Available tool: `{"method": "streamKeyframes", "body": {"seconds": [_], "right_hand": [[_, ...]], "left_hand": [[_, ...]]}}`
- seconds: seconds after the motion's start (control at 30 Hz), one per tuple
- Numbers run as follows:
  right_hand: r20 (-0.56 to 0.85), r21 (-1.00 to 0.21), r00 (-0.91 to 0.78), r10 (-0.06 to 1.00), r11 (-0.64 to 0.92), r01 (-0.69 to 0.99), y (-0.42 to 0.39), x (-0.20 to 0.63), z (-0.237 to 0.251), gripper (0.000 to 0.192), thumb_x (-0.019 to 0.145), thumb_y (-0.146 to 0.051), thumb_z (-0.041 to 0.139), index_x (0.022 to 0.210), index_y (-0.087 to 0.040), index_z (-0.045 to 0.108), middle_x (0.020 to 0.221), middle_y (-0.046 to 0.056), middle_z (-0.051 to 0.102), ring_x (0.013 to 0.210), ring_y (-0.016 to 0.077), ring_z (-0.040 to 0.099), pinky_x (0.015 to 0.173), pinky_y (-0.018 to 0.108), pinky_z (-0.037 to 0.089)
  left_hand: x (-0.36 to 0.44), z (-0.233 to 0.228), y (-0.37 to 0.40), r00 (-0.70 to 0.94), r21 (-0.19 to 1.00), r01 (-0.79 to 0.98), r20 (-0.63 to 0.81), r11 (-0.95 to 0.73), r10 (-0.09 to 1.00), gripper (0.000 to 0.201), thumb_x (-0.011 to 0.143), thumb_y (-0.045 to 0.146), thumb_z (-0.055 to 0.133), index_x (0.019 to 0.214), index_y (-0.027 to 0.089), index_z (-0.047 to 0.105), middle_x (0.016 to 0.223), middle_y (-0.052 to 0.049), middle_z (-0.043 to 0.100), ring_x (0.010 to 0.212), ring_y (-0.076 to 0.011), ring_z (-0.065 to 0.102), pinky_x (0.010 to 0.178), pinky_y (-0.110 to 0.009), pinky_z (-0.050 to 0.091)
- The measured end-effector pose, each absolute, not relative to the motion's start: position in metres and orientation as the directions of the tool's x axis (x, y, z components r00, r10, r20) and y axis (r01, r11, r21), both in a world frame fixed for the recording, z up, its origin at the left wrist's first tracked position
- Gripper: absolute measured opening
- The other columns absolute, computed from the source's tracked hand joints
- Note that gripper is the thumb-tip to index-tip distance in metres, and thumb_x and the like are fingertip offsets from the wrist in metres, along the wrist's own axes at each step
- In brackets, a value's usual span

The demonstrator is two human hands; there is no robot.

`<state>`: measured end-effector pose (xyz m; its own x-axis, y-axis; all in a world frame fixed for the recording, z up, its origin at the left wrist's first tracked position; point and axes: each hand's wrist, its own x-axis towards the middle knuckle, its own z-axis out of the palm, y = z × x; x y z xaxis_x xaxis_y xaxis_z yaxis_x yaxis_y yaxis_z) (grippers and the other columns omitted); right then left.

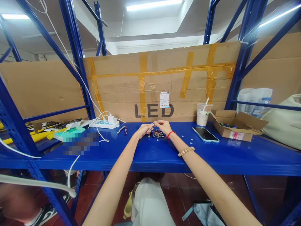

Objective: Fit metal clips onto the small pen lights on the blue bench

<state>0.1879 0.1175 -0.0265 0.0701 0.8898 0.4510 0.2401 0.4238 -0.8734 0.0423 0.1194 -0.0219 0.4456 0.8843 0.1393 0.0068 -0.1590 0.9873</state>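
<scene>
Above the blue shelf top, my left hand (pixel 143 130) and my right hand (pixel 164 127) meet with their fingertips nearly together. Both are closed in a pinch around a small silvery piece (pixel 151 126), too small to identify. Just beneath them lies a pile of small dark, red and metallic parts (pixel 159 134). A slim silvery tool (pixel 120 130) rests to the left of my left hand, with a small dark red and blue piece (pixel 125 130) beside it. Several small whitish discs (pixel 192 140) are scattered right of my right wrist.
To the right are a phone (pixel 205 134), a cup with a straw (pixel 203 114) and an open cardboard box (pixel 235 127) of small parts. A white power strip (pixel 105 124) with cables sits left. Upright cardboard (pixel 117 91) backs the shelf (pixel 150 163). Another person's foot shows lower left.
</scene>
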Motion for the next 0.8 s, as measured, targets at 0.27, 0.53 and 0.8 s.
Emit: {"method": "streamKeyframes", "body": {"seconds": [0.27,0.53,0.8], "right_hand": [[0.449,-0.883,0.2,0.871,0.398,0.248,0.122,0.192,-0.028,0.029,0.068,-0.035,0.063,0.081,-0.01,0.071,0.083,0.01,0.07,0.069,0.019,0.064,0.055,0.025,0.05],[0.471,-0.872,0.186,0.862,0.424,0.243,0.123,0.189,-0.03,0.025,0.067,-0.032,0.062,0.076,-0.011,0.071,0.082,0.009,0.07,0.071,0.0189,0.064,0.057,0.025,0.051],[0.446,-0.885,0.164,0.88,0.405,0.23,0.126,0.191,-0.033,0.022,0.068,-0.03,0.062,0.079,-0.012,0.072,0.084,0.009,0.07,0.069,0.0182,0.063,0.053,0.024,0.051]], "left_hand": [[0.047,-0.024,0.118,0.27,0.694,0.479,0.467,-0.538,0.842,0.034,0.072,0.039,0.06,0.099,0.018,0.061,0.065,-0.001,0.062,0.055,-0.0095,0.049,0.057,-0.021,0.036],[0.047,-0.026,0.117,0.317,0.494,0.665,0.492,-0.56,0.811,0.026,0.081,0.033,0.044,0.093,0.021,0.064,0.081,-0.002,0.066,0.073,-0.0155,0.056,0.066,-0.023,0.039],[0.049,-0.03,0.125,0.335,0.736,0.4,0.436,-0.545,0.835,0.024,0.078,0.034,0.045,0.071,0.015,0.057,0.06,0.003,0.052,0.057,-0.0093,0.044,0.057,-0.021,0.034]]}}
